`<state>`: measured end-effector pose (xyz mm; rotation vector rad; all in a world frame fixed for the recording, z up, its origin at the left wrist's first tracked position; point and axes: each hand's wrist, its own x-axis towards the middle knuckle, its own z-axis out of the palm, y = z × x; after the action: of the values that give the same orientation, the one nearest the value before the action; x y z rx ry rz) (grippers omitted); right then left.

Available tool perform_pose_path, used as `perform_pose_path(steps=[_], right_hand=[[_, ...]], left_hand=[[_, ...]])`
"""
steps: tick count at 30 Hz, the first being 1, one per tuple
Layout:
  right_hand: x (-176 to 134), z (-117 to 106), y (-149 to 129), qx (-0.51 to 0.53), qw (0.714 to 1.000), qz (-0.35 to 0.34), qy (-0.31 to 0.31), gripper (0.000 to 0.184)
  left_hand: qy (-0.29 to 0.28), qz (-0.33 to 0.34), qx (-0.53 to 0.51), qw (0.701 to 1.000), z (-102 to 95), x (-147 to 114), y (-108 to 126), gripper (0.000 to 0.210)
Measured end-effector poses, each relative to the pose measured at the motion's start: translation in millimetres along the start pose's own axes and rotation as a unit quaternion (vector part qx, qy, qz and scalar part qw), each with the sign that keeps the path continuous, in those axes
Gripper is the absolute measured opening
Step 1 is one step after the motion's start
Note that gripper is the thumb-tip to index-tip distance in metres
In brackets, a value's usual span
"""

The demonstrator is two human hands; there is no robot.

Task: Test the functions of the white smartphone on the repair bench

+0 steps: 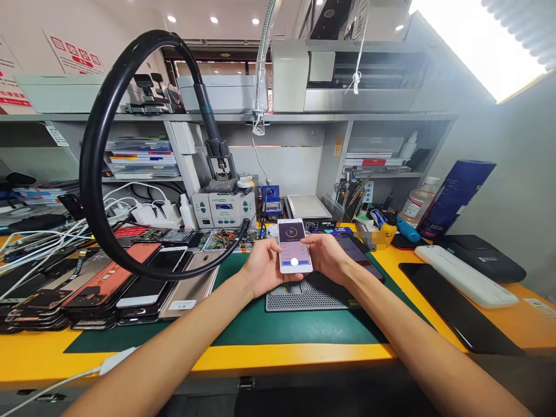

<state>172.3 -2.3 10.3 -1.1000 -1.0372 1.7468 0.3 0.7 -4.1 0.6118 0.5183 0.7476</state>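
Note:
A white smartphone (294,250) with its screen lit is held up between both hands; a round gauge reading in the seventies shows near its top. My left hand (266,267) grips the phone's left side, thumb at the screen edge and fingers beneath. On the opposite side, my right hand (326,255) is closed about the right edge, its thumb by the screen. Below the hands lies a grey perforated mat (308,301) on a green work mat (243,321). Partly behind my right hand rests a dark phone (365,263) with digits on its screen.
Stacks of phones (152,272) line the left. A thick black hose (93,174) loops from a rework station (223,205) over them. White cables (47,237) tangle at far left. On the right are a black phone (456,307), a long white case (467,275) and bottles (420,200).

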Motion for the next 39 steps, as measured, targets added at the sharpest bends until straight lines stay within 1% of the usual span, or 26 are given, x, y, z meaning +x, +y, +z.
perform_pose_path(steps=[3, 8, 13, 17, 22, 28, 33, 39], right_hand=[[-0.2, 0.1, -0.1, -0.003, 1.0, 0.005, 0.0, 0.023], [4.0, -3.9, 4.4, -0.004, 1.0, -0.005, 0.004, 0.019], [5.0, -5.2, 6.3, -0.002, 1.0, -0.013, -0.002, 0.021], [3.2, -4.8, 5.4, -0.011, 0.999, -0.03, -0.012, 0.028], [1.8, -4.4, 5.2, -0.022, 0.999, -0.035, -0.016, 0.036], [2.3, -5.2, 6.4, -0.003, 0.999, -0.049, -0.021, 0.04], [2.4, -4.7, 6.3, -0.029, 0.998, -0.051, -0.021, 0.038], [3.4, -0.7, 7.1, -0.028, 0.998, -0.059, 0.006, 0.036]], left_hand=[[-0.001, -0.004, -0.004, 1.0, -0.9, 1.1, -0.1, 0.056], [-0.002, -0.006, -0.011, 1.0, -2.4, 3.0, -0.3, 0.056], [-0.015, -0.004, -0.011, 1.0, -3.1, 3.3, -1.1, 0.061], [-0.028, -0.007, -0.012, 1.0, -3.8, 3.4, -1.7, 0.064], [-0.027, -0.006, -0.012, 1.0, -3.9, 3.1, -1.9, 0.063], [-0.023, 0.0, 0.0, 1.0, -2.3, 2.8, -2.9, 0.06], [-0.019, 0.005, 0.006, 1.0, -2.5, 3.6, -3.7, 0.054], [-0.019, 0.006, 0.007, 1.0, -2.1, 3.7, -3.8, 0.053]])
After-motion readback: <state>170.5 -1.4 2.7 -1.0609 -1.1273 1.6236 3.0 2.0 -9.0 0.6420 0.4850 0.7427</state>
